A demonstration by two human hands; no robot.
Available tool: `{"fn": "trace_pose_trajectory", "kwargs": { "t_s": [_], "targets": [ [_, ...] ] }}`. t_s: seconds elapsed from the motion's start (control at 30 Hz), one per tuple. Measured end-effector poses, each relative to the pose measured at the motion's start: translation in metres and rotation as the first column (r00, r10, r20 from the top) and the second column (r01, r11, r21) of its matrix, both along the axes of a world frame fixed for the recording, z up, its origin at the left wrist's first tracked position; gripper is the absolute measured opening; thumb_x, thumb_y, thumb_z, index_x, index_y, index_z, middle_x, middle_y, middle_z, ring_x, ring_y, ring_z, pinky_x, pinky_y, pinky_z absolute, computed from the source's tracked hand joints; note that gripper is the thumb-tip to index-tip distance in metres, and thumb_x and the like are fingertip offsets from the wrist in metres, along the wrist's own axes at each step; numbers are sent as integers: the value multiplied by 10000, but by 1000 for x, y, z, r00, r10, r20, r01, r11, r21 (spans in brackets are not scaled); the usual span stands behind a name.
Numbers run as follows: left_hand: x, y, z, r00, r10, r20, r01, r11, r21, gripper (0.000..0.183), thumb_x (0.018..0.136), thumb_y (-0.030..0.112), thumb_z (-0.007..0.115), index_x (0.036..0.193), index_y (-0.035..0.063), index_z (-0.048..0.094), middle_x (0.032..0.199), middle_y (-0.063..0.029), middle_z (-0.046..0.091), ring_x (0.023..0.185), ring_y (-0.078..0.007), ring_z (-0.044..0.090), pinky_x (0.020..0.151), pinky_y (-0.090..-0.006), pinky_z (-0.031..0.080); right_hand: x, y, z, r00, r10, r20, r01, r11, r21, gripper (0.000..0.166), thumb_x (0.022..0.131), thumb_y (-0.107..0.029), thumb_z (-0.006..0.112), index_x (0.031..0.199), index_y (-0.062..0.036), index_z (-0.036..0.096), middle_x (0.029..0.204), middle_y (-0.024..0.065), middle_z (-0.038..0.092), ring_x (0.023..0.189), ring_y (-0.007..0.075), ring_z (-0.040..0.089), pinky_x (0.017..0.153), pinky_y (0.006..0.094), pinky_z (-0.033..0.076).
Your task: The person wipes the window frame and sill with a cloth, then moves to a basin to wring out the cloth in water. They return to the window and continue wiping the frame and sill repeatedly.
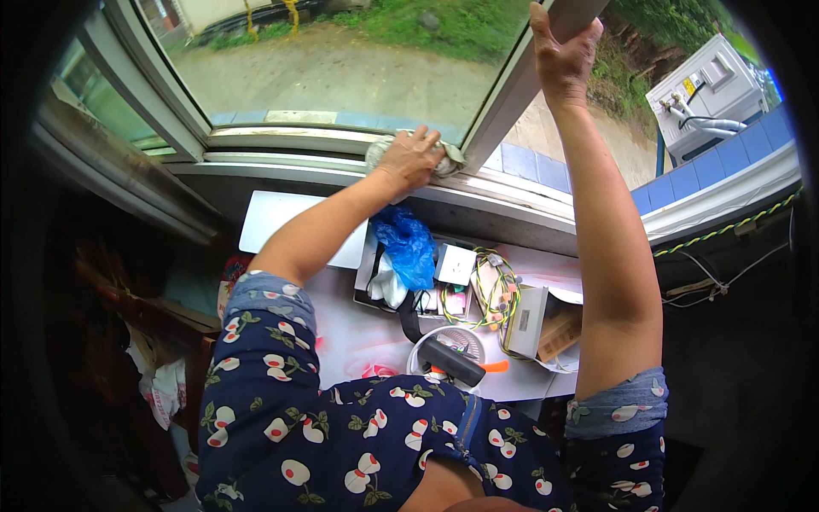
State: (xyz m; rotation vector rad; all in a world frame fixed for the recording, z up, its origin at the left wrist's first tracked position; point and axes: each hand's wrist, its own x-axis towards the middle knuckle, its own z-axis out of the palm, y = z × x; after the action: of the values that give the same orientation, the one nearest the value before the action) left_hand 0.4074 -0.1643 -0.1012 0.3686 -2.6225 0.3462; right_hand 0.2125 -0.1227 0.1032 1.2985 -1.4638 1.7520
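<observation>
My left hand (pixel 413 160) presses a pale, crumpled cloth (pixel 382 153) against the bottom rail of a sliding window sash (pixel 288 139), close to its lower right corner. The sash has a light metal frame around a large glass pane (pixel 345 70). Higher up on the right, my right hand (pixel 568 61) grips the upright stile (pixel 512 93) of the same sash, thumb on one side and fingers around the other. Beneath the sash runs the window track (pixel 512 195). Right of the stile the window opening shows the outdoors.
Below the sill, a table (pixel 358 349) bears a white panel (pixel 301 224), a blue plastic bag (pixel 406 246), a white socket box (pixel 455 264), coiled yellow-green wire (pixel 512 294), an open carton (pixel 528 320) and a basket (pixel 477 339) with tools. Outside stands an air-conditioner unit (pixel 704 96).
</observation>
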Motion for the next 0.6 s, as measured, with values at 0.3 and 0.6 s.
{"fn": "trace_pose_trajectory", "kwargs": {
  "t_s": [0.3, 0.6],
  "targets": [
    [164, -105, -4, 993, 118, -28, -121, 985, -120, 432, 545, 84, 673, 969, 166, 656, 1095, -42, 549, 1029, -254, 528, 795, -366, 476, -1, 7, 11, 995, 96, -2, -96, 993, 63, 536, 789, -322, 789, 1060, -19, 439, 942, 67, 616, 857, 162, 582, 803, 300, 467],
    [223, -136, 40, 516, 856, 36, -771, 445, 456, 253, 823, 275, 560, 999, 198, 725, 1139, -89, 592, 1111, -320, 529, 847, -453, 506, -18, -1, 3, 984, 144, -106, -144, 990, 12, 510, 802, -234, 760, 1112, 0, 429, 969, 92, 574, 861, 178, 568, 771, 287, 470]
  ]
}}
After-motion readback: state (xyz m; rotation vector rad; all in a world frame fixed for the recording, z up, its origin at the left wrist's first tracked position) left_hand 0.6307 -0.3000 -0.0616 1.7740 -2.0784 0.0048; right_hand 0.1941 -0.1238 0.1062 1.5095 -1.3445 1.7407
